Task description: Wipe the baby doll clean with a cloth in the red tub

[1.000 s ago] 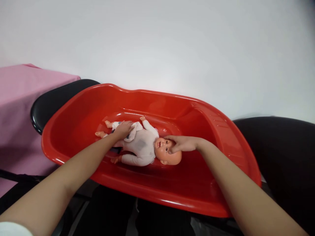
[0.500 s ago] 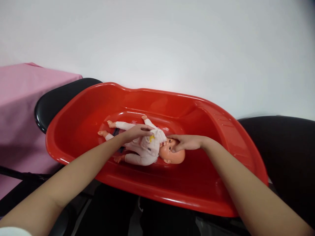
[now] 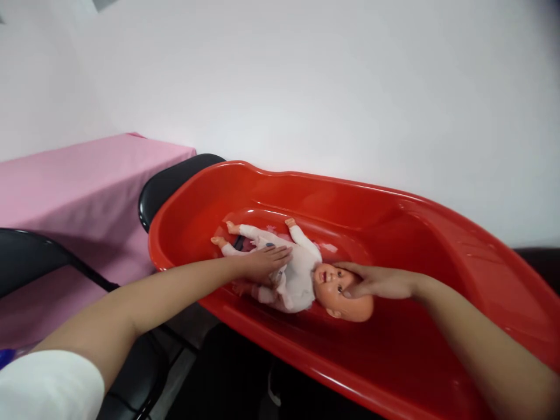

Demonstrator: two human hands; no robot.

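A baby doll (image 3: 301, 286) with a white cloth body lies on its back in a red baby bathtub (image 3: 350, 186), head to the right, feet to the left. My right hand (image 3: 371, 281) grips the doll's head from the far side, thumb across the face and fingers around the side of the head. Over the doll's belly, my left hand (image 3: 265, 262) presses a small white washcloth (image 3: 282, 283). Its fingers lie fairly straight over the cloth, which is partly hidden beneath them.
Behind the tub's left end is a black chair (image 3: 175, 181), beside a table with a pink cloth (image 3: 87, 169). Another black chair (image 3: 30, 262) stands at the left. A pale wall (image 3: 328, 87) rises behind the tub.
My left hand has moved with the washcloth from the doll's upper chest down to its belly. The right hand stays at the head. The view has swung left.
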